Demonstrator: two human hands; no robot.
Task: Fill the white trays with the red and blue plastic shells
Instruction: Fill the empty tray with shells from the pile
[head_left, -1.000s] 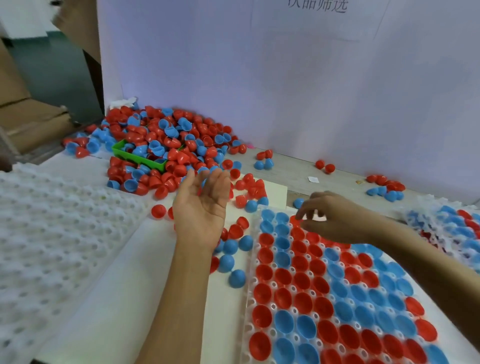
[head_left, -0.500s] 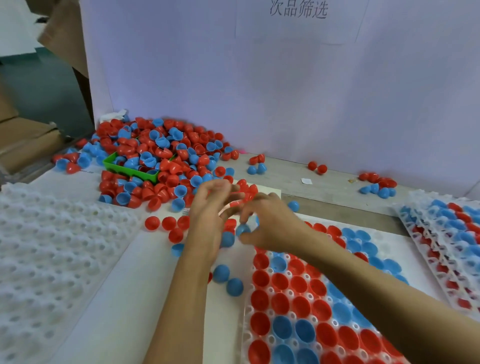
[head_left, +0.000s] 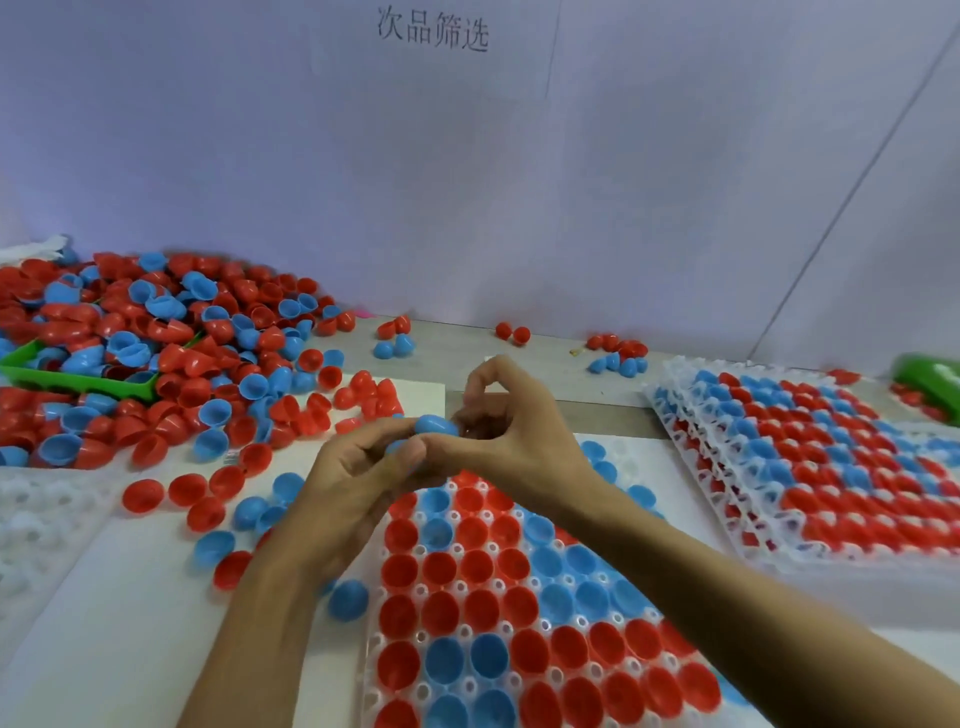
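Note:
A white tray lies in front of me, most of its cups holding red and blue shells. My left hand and my right hand meet just above the tray's far edge. A blue shell sits between their fingertips; the left fingers curl around shells, and the right thumb and fingers pinch at the blue one. A big heap of red and blue shells lies at the left, with loose shells spilled toward the tray.
A stack of filled trays sits at the right. An empty white tray lies at the left edge. A green bin is half buried in the heap; another green object is far right. A white wall stands behind.
My right hand came from the tray's far right over to my left hand. Both hands now meet around a blue shell. The camera has shifted right.

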